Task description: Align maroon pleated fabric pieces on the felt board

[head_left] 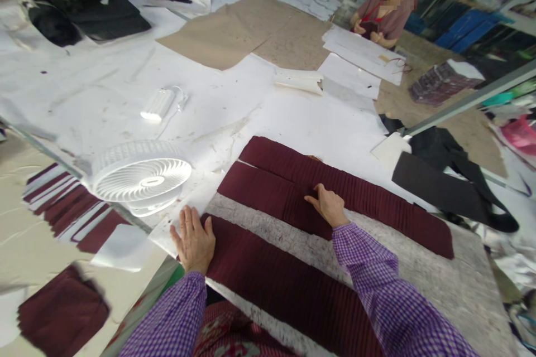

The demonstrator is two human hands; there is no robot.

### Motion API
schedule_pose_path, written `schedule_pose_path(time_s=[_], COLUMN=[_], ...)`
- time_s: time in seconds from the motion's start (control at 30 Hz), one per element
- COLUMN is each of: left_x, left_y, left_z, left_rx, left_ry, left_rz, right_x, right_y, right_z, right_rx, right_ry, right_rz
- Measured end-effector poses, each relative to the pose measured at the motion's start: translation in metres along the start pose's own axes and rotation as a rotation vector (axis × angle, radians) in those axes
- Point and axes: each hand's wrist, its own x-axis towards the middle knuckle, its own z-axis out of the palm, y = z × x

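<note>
Head view, left hand (pixel 193 241) splayed against fabric (pixel 285 279), right hand (pixel 330 206) partly curled, grip unclear

The maroon pieces (pixel 288 279) look like matt cloth, their overlapping edges giving the rows a ribbed surface. Beneath them, the speckled grey board (pixel 456 284) is dull and looks slightly rough. The fan (pixel 142 175) is smooth white plastic with a slatted grille, and the white block (pixel 158 105) behind it also looks like smooth plastic with a soft shine. White sheeting (pixel 221 106) over the bench appears papery, creased and scuffed; the brown sheets (pixel 234 33) resemble matt paper. A translucent sheet (pixel 123 246) has a plastic gloss. The checked sleeves (pixel 167 312) are gathered cloth, the slanting bar (pixel 473 97) dull grey metal.
</note>
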Motion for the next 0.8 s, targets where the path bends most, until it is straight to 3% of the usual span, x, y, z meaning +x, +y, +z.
schedule_pose_path(time_s=[0.27,0.5,0.8], left_x=[0.0,0.0,0.001], left_y=[-0.001,0.0,0.0], left_z=[0.0,0.0,-0.002], left_rx=[-0.011,-0.009,-0.018], left_ry=[-0.006,-0.003,-0.01], left_rz=[-0.008,-0.014,-0.013], right_x=[0.02,0.022,0.028], right_y=[0.036,0.033,0.038], right_z=[-0.003,0.0,0.004], right_rx=[0.187,0.158,0.171], right_ry=[-0.152,-0.143,-0.151], right_rz=[-0.11,-0.059,-0.128])
